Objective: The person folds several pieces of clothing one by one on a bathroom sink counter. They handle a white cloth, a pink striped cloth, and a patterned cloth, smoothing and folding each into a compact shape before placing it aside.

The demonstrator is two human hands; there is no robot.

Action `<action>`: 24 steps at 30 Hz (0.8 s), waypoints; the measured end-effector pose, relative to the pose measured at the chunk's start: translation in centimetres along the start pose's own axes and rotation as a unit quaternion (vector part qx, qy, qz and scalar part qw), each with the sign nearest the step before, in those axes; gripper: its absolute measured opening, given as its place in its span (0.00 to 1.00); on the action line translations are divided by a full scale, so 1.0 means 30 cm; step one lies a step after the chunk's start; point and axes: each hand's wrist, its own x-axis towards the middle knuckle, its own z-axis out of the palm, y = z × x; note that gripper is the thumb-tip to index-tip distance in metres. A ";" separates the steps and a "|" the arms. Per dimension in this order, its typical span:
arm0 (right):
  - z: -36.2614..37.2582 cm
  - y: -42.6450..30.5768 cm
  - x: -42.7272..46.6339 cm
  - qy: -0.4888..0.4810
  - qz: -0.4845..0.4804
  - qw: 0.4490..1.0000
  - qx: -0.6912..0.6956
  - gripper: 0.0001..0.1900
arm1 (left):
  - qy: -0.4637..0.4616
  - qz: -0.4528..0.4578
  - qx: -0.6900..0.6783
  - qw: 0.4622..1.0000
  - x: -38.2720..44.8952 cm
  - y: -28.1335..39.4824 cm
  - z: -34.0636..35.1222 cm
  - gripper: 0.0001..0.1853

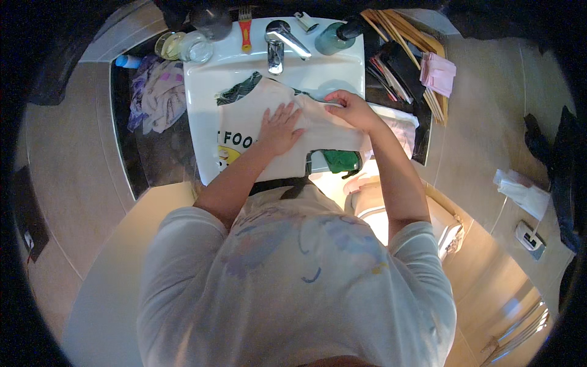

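A white printed shirt (284, 158) lies spread over a white ceramic washbasin (195, 87), with dark lettering and a yellow print at its left. My left hand (280, 129) rests palm down on the middle of the cloth, its fingers spread. At the upper right edge of the shirt is my right hand (351, 109), thumb and forefinger curved at the cloth; whether they pinch it I cannot tell. Dark patterned fabric (240, 89) shows beneath the shirt at the upper left. Green cloth (341, 160) shows below the sleeve at the lower right.
A chrome faucet (276, 50) stands behind the shirt. On the basin's back rim are a red-handled fork (246, 30), a glass jar (196, 48) and a dark-topped bottle (334, 40). Crumpled cloths (163, 98) lie left; folded pink cloth (438, 75) and wooden sticks (433, 105) are right.
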 end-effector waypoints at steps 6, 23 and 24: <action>-0.119 0.002 -0.125 -0.038 0.058 0.954 -0.291 0.31 | -0.018 -0.056 0.082 0.995 0.006 -0.004 -0.014 0.37; -0.285 0.029 -0.334 -0.016 0.109 0.993 0.033 0.23 | -0.061 -0.077 0.088 0.991 0.008 0.015 -0.043 0.45; -0.299 0.037 -0.345 -0.042 0.101 0.994 -0.025 0.24 | -0.059 -0.077 0.088 0.991 0.009 0.017 -0.044 0.46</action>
